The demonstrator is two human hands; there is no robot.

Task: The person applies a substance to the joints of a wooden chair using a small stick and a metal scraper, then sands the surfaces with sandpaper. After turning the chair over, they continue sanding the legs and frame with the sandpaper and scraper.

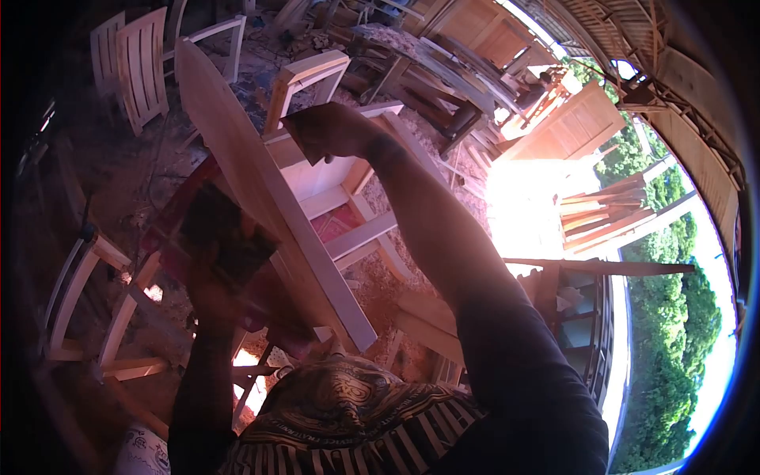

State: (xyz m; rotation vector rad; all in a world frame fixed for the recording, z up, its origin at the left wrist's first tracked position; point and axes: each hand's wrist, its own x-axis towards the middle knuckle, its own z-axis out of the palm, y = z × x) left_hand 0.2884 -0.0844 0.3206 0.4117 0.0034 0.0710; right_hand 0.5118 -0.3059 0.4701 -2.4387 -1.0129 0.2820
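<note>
A long wooden plank (269,198) slants across the middle, its near end close to my shirt. On its left side, my left hand (212,281) is closed around a dark, blocky tool (226,233), smeared by motion and dim, so its kind is unclear. Beyond the plank's right edge, my right hand (340,131) is raised with its fingers closed on a thin dark brown sheet (307,136). Below that hand stands a light wooden frame (321,202) with crossbars, partly hidden by the plank. Under the plank shows a red surface (178,198).
Slatted wooden chair backs (142,71) stand at the upper left and unfinished chair frames (119,309) at the lower left. A cluttered workbench (419,51) is at the back. Stacked boards (606,210) lie at the right, near bright daylight. Shavings cover parts of the floor.
</note>
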